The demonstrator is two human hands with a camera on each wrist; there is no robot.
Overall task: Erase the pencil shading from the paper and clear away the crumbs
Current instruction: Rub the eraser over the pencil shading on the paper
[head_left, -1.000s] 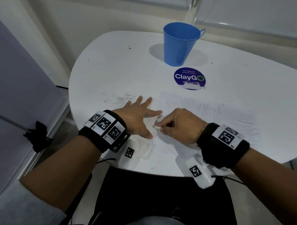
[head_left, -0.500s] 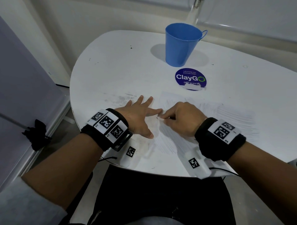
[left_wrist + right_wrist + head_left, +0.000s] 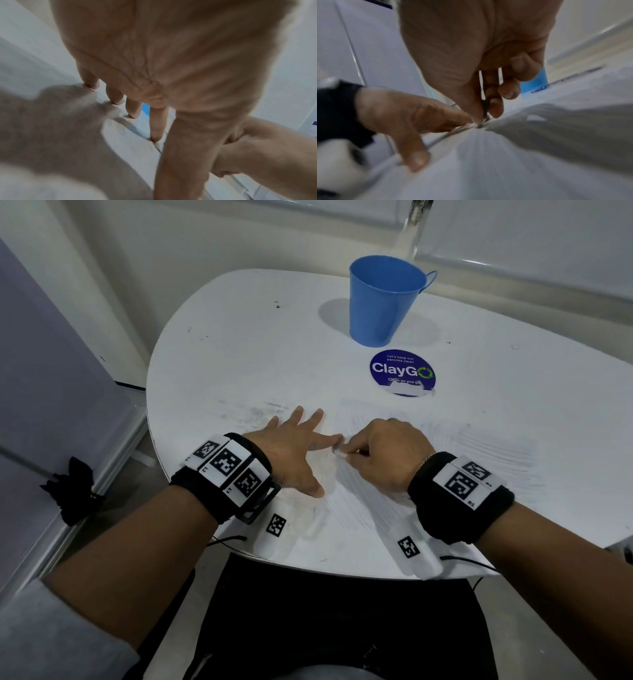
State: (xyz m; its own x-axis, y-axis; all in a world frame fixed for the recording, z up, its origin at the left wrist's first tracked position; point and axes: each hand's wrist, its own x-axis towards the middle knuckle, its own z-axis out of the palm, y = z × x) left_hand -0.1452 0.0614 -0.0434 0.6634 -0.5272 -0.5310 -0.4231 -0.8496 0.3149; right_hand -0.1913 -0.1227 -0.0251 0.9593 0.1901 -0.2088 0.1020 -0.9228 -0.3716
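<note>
**Eraser worked up to the paper's left edge**

Since a second ago the right hand (image 3: 383, 455) has slid away from the table's near edge, up the sheet, so the eraser (image 3: 339, 451) now sits beside the left index fingertip instead of near the left thumb. The left hand (image 3: 291, 453) has kept its place.

The left hand lies flat, fingers straight and spread, pressing down at the left edge of the paper (image 3: 445, 460); its thumb points toward the person along that edge. In the left wrist view its fingertips (image 3: 155, 135) touch the surface, with the right hand (image 3: 257, 148) close against the thumb side.

The right hand is curled, thumb and fingers pinching the small white eraser, whose tip meets the sheet just right of the left index finger. In the right wrist view the pinch closes around a thin dark shape at the contact point (image 3: 485, 108); blur hides what that is.

Grey pencil shading covers most of the paper, densest on its right half, well apart from the eraser. Beyond the sheet lie a round ClayGo sticker (image 3: 402, 373) and, farther off, an upright blue cup (image 3: 383, 302) on the white table (image 3: 239, 354).
</note>
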